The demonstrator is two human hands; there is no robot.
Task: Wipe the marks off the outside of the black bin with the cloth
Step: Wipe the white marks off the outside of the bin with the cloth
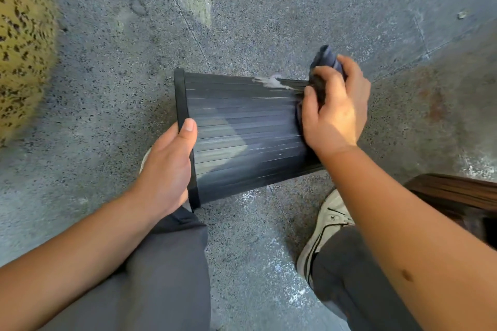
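The black ribbed bin (242, 131) lies on its side above the floor, rim to the left, base to the right. My left hand (166, 166) grips its rim, thumb on the outside wall. My right hand (336, 107) grips a bunched dark blue cloth (326, 58) and holds it against the bin's base end. A whitish smear (270, 82) sits on the bin's upper edge just left of the cloth. Thin pale streaks run along the ribs.
Speckled grey concrete floor (242, 8) lies all around. A yellow spotted fabric mass (24, 43) fills the left edge. My knees in dark trousers and a pale shoe (322, 234) are below the bin. A dark brown object (457, 196) is at the right.
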